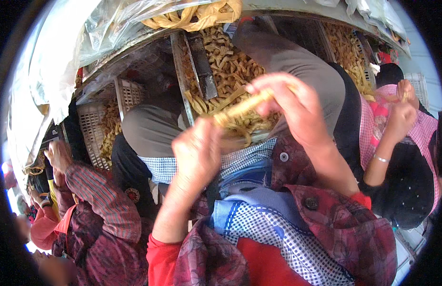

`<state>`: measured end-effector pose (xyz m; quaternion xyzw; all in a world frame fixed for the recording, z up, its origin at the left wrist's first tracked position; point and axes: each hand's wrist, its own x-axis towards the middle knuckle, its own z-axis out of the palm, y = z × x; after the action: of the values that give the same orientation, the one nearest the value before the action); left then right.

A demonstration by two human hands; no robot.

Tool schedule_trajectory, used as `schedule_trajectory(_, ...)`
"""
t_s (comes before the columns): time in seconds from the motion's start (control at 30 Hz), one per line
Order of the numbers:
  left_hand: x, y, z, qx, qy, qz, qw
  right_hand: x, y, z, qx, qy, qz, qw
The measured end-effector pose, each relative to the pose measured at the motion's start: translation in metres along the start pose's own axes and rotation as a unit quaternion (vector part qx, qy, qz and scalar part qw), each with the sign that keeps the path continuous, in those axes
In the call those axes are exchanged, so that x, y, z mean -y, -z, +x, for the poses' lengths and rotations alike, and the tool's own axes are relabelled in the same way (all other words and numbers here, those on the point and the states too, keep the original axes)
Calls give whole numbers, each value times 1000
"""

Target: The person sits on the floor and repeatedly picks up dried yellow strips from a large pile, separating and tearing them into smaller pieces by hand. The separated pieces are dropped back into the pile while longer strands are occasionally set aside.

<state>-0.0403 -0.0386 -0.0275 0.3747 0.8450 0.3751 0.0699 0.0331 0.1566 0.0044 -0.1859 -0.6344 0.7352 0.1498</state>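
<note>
A pale yellow, twisted strip of soft material [242, 107] is stretched between my two hands above my lap, blurred by motion. My left hand [199, 150] grips its lower end. At the upper end, my right hand [292, 103] has the strip between thumb and fingers. Right below lies a crate full of short, knotted yellow-brown pieces [231, 60], with some longer flat strips [196, 102] near its closer end. What the material is, I cannot tell.
A dark metal bar [204, 71] lies inside the crate. Clear plastic sheeting and a coil of tan strips [203, 16] rest on the table edge above. Perforated plastic crates [95, 121] stand at the left. Co-workers sit close on both sides, their hands [403, 114] raised.
</note>
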Motion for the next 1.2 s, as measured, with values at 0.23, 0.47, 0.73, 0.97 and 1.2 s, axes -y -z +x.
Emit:
schedule_trajectory(0.23,64,-10,75,-74,211,-155,962,-43,-38,103,-22,82,-481,873)
schedule_trajectory(0.47,11,-45,-41,54,207,-281,936,-18,-1,-11,20,265,-462,846)
schedule_trajectory(0.73,-66,-8,-8,231,-36,-12,972,10,56,-16,161,134,-635,743)
schedule_trajectory(0.97,-33,-18,19,185,31,-330,925,26,24,-39,389,12,-47,920)
schedule_trajectory(1.2,-35,-17,-19,415,255,-631,605,29,2,-42,284,336,-380,814)
